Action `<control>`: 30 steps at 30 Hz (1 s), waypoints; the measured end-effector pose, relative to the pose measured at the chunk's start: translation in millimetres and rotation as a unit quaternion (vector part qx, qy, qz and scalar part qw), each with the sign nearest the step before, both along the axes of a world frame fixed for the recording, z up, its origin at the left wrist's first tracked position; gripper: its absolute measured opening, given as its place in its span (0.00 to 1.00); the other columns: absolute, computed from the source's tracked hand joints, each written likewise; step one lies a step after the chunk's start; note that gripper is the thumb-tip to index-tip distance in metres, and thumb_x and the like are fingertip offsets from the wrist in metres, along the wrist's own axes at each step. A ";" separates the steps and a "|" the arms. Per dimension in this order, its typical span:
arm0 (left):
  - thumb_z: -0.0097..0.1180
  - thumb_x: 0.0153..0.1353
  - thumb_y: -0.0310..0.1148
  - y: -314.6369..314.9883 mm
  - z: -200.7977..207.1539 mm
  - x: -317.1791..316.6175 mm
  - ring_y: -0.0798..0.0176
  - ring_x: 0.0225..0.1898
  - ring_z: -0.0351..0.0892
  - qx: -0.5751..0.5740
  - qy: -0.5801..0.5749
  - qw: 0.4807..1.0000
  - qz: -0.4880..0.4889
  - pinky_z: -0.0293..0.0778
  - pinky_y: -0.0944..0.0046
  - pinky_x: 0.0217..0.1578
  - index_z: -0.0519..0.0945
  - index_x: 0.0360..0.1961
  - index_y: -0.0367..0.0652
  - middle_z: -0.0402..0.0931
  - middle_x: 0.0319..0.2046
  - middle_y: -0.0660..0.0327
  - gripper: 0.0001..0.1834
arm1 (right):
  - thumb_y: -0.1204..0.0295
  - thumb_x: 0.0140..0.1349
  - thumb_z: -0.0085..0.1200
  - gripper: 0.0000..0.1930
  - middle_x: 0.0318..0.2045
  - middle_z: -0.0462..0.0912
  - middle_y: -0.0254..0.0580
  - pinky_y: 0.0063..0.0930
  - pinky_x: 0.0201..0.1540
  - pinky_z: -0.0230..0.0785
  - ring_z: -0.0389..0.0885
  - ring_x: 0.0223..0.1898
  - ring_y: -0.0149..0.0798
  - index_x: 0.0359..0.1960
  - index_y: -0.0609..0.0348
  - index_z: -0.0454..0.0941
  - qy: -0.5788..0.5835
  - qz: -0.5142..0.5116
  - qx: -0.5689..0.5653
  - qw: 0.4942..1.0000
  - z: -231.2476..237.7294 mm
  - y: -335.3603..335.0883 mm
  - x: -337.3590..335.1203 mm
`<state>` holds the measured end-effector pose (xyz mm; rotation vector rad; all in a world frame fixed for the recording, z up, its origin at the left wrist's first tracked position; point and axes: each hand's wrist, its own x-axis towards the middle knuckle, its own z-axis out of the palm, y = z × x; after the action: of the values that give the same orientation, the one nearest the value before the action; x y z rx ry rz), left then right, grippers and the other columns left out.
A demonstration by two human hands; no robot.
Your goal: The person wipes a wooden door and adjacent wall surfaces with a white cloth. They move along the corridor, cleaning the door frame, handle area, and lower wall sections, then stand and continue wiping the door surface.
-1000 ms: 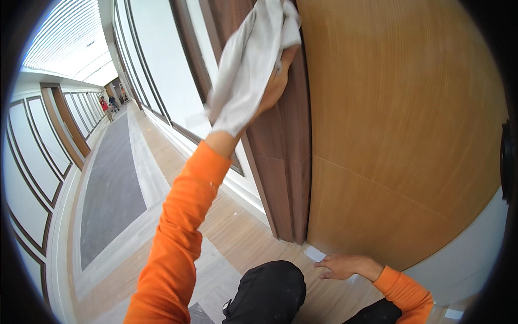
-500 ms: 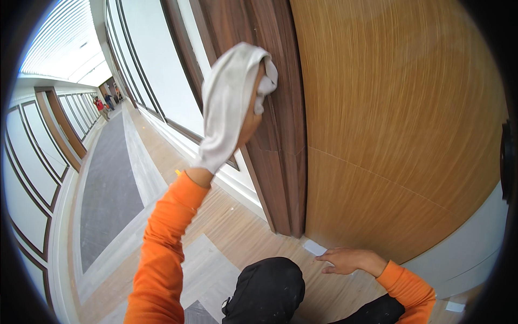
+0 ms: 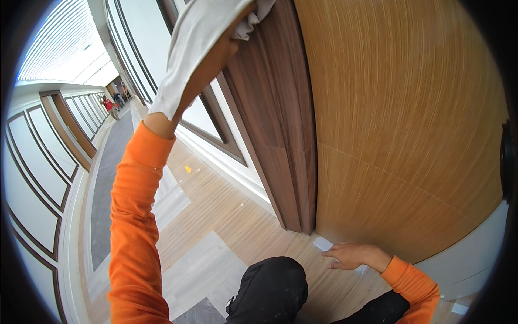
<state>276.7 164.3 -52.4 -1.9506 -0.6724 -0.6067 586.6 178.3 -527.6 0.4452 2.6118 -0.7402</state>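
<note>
My left hand (image 3: 213,67) reaches up and is closed on a white cloth (image 3: 186,56), which drapes over the back of the hand and wrist. The bunched end of the cloth lies against the dark brown wooden door frame (image 3: 270,102), near the top edge of the view. Low on the right, my right hand (image 3: 353,256) is held out with its fingers apart and nothing in them. It is close to the floor, beside a small white rectangular piece (image 3: 323,244) at the foot of the light brown wood-grain door (image 3: 394,124).
White wall panels with dark trim (image 3: 213,116) run along the corridor left of the frame. A yellow arrow mark (image 3: 188,169) is on the wood-patterned floor (image 3: 216,205). My black-clad knee (image 3: 272,289) is at the bottom. Far down the corridor stands a person in red (image 3: 109,105).
My left hand has moved up along the door frame with the cloth, and the arm is stretched further. The view has shifted slightly. My right hand stays by the white piece.
</note>
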 end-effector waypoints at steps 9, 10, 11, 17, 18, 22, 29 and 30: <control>0.60 0.50 0.17 36.8 -29.6 -7.9 0.39 0.48 0.80 0.023 -0.152 0.987 -0.044 0.72 0.47 0.54 0.76 0.50 0.36 0.75 0.45 0.45 0.23 | 0.44 0.79 0.49 0.35 0.68 0.77 0.58 0.47 0.73 0.65 0.73 0.70 0.59 0.77 0.53 0.69 -0.004 -0.001 -0.006 1.000 8.4 -0.9 6.0; 0.60 0.53 0.18 32.1 -15.7 -3.1 0.38 0.50 0.79 0.070 -0.129 0.989 0.031 0.72 0.48 0.58 0.75 0.51 0.35 0.74 0.48 0.44 0.22 | 0.46 0.78 0.50 0.34 0.68 0.78 0.58 0.48 0.73 0.65 0.74 0.70 0.59 0.77 0.52 0.69 0.001 -0.003 -0.009 1.000 6.0 -1.2 4.5; 0.59 0.56 0.18 25.2 -1.5 0.8 0.38 0.52 0.78 0.120 -0.105 0.982 0.103 0.71 0.49 0.61 0.73 0.53 0.34 0.73 0.51 0.43 0.22 | 0.47 0.78 0.50 0.33 0.68 0.78 0.58 0.49 0.73 0.66 0.74 0.71 0.59 0.77 0.51 0.69 0.003 -0.004 -0.008 1.000 4.9 -1.2 4.6; 0.54 0.63 0.18 42.3 53.4 2.9 0.54 0.52 0.80 -0.014 -0.295 0.953 -0.058 0.75 0.59 0.57 0.66 0.62 0.38 0.76 0.49 0.50 0.25 | 0.48 0.78 0.50 0.33 0.68 0.78 0.58 0.49 0.73 0.65 0.73 0.72 0.58 0.78 0.50 0.68 -0.008 -0.011 -0.006 1.000 -2.1 -0.2 6.4; 0.54 0.63 0.18 48.7 49.3 -0.8 0.54 0.52 0.79 0.016 -0.294 0.952 -0.081 0.75 0.59 0.56 0.66 0.62 0.38 0.76 0.49 0.51 0.25 | 0.48 0.78 0.50 0.33 0.68 0.78 0.58 0.49 0.73 0.65 0.73 0.72 0.58 0.78 0.50 0.68 -0.006 -0.010 -0.005 1.000 -1.6 -0.7 6.5; 0.54 0.64 0.17 61.7 8.7 1.8 0.55 0.51 0.79 0.056 -0.325 0.937 -0.113 0.75 0.59 0.55 0.67 0.61 0.38 0.76 0.49 0.51 0.25 | 0.47 0.79 0.49 0.33 0.68 0.78 0.56 0.50 0.73 0.65 0.73 0.71 0.58 0.78 0.50 0.68 -0.018 -0.015 -0.004 1.000 -4.5 -1.5 11.6; 0.64 0.58 0.19 73.5 -96.4 -13.1 0.46 0.55 0.79 0.112 -0.321 0.932 -0.122 0.75 0.55 0.57 0.76 0.63 0.41 0.77 0.49 0.50 0.30 | 0.47 0.79 0.48 0.33 0.69 0.78 0.55 0.49 0.74 0.65 0.73 0.71 0.58 0.78 0.50 0.67 -0.022 -0.030 -0.004 0.999 -4.5 -11.2 33.9; 0.65 0.53 0.17 79.1 -114.6 -21.6 0.40 0.56 0.80 0.145 -0.319 0.928 -0.126 0.76 0.53 0.58 0.80 0.64 0.42 0.78 0.48 0.48 0.33 | 0.47 0.79 0.48 0.33 0.69 0.77 0.55 0.49 0.74 0.65 0.72 0.71 0.58 0.79 0.50 0.67 -0.019 -0.032 -0.006 0.999 -4.9 -12.1 34.5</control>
<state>255.1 243.3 -166.9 -1.5575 -0.6724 -1.4544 621.2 166.2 -532.5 0.5360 2.5674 -0.7607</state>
